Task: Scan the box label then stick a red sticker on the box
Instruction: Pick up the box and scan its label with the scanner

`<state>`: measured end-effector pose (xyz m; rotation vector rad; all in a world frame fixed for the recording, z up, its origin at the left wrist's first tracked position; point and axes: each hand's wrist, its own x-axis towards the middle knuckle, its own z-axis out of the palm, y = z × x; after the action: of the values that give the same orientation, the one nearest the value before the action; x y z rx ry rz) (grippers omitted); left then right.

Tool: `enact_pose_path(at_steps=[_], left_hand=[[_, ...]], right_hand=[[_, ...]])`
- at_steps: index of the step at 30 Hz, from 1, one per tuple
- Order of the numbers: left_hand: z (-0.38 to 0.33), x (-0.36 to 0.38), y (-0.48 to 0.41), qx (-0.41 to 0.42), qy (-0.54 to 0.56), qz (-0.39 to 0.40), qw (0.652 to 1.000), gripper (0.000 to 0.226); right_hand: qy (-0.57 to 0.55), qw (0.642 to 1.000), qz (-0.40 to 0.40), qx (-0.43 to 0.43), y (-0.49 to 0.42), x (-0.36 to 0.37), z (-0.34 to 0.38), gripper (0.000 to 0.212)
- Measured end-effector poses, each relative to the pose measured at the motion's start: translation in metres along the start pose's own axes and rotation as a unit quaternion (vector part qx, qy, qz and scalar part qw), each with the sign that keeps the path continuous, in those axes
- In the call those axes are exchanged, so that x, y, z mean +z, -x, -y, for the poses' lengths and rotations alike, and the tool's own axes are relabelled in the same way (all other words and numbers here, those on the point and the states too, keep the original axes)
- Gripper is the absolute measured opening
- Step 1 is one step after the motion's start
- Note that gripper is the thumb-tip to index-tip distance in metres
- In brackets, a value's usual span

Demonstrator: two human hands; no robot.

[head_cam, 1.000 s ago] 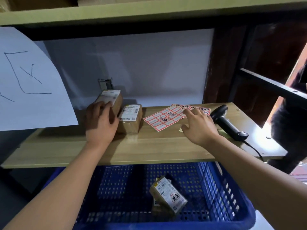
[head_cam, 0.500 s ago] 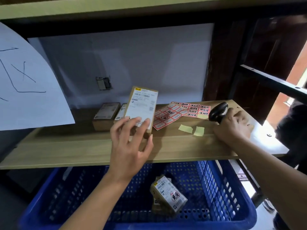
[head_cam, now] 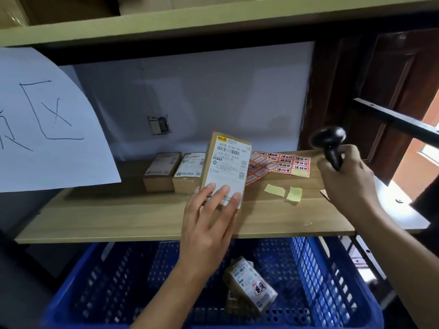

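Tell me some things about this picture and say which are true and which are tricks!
1. The left hand holds a box upright with its label facing the camera. True.
2. The right hand is empty. False: it has a grip on a black scanner.
3. The blue basket is empty. False: one labelled box lies in it.
4. Red stickers lie on the wooden shelf. True.
5. Two more boxes sit on the shelf. True.

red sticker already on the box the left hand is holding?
No: the held box in the left hand shows only its white shipping label; no red sticker on it.
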<state>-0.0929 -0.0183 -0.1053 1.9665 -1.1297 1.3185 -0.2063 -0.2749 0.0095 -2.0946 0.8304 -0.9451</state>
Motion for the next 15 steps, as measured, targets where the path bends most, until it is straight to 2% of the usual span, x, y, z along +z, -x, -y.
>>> enact_pose_path(at_steps=[2, 4, 7, 9, 11, 15], left_hand=[[0.002, 0.004, -0.001, -0.002, -0.019, -0.011, 1.0, 0.048], [0.005, 0.005, -0.002, 0.0, -0.033, -0.026, 0.999, 0.047], [0.008, 0.005, -0.005, -0.003, -0.051, -0.048, 0.998, 0.04], [0.009, 0.006, -0.005, -0.005, -0.056, -0.056, 0.997, 0.038], [0.01, 0.005, -0.004, -0.01, -0.056, -0.058, 0.997, 0.037], [0.01, 0.005, -0.003, -0.012, -0.061, -0.053, 0.997, 0.035]], right_hand=[[-0.074, 0.997, 0.016, -0.015, 0.024, -0.009, 0.026, 0.029], [-0.181, 0.981, 0.068, -0.009, 0.046, -0.015, 0.05, 0.044], [-0.346, 0.922, 0.166, 0.039, 0.07, -0.015, 0.073, 0.049], [-0.419, 0.877, 0.221, 0.084, 0.084, -0.013, 0.086, 0.044], [-0.458, 0.842, 0.264, 0.11, 0.093, -0.009, 0.094, 0.032], [-0.462, 0.833, 0.279, 0.117, 0.102, 0.004, 0.101, 0.03]])
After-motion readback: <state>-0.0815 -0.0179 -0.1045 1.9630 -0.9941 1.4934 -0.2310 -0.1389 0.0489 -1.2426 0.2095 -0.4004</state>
